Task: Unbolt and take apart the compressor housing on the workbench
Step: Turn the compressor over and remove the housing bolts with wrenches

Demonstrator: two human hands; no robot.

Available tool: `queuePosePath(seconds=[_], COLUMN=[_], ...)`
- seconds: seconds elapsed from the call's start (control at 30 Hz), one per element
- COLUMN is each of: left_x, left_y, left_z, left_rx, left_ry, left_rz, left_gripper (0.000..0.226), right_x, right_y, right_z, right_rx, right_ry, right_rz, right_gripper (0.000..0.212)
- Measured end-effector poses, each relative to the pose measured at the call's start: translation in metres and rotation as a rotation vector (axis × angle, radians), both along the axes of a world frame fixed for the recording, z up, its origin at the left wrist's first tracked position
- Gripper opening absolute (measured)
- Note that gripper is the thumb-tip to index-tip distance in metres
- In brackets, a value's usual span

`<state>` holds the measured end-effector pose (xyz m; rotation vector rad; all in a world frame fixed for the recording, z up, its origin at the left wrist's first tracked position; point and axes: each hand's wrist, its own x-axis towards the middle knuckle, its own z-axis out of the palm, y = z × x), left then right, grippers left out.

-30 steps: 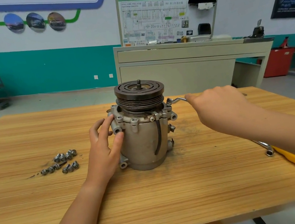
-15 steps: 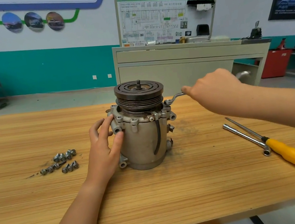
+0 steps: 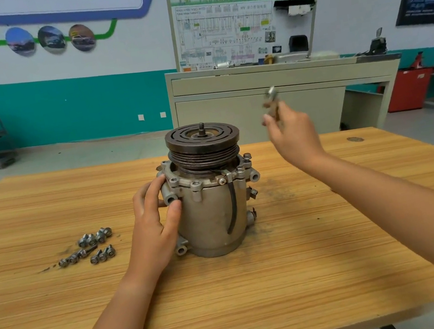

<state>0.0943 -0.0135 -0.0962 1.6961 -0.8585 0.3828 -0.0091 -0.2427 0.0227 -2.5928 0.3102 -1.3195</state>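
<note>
Workbench (image 3: 288, 282) of pale wood, bearing upright compressor (image 3: 212, 211) at centre. Left hand (image 3: 154, 227) at nine o'clock, gripping housing flange. Right hand (image 3: 292, 136) raised at one o'clock, pinching blurred wrench (image 3: 272, 99) clear of housing. Loose bolts (image 3: 91, 246) clustered farther out at nine o'clock.

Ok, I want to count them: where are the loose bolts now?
In the head view, the loose bolts lie clustered on the wooden workbench, left of the compressor and of the left hand gripping its side.
</note>
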Motion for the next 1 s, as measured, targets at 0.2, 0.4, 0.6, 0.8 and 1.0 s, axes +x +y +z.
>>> queuePosePath(seconds=[0.2,0.4,0.6,0.8,1.0], left_x=[0.0,-0.003,-0.003,-0.005,-0.004], left_y=[-0.001,0.0,0.0,0.0,0.0], left_z=[0.0,0.001,0.001,0.002,0.002], left_rx=[-0.019,-0.023,-0.021,-0.033,-0.032], left_ry=[0.007,0.002,-0.005,-0.01,0.007], left_rz=[-0.002,0.001,0.005,0.007,-0.006], left_gripper=[0.051,0.045,0.042,0.043,0.044], right_x=[-0.056,-0.071,-0.061,-0.066,-0.054], right_y=[0.014,0.033,0.054,0.049,0.02], right_z=[-0.001,0.007,0.022,0.012,0.024], right_rx=[-0.281,-0.603,-0.845,-0.918,-0.957], right_ry=[0.305,0.613,0.814,0.827,0.817], right_rz=[-0.103,-0.317,-0.382,-0.391,-0.413], right_gripper=[0.032,0.037,0.038,0.05,0.035])
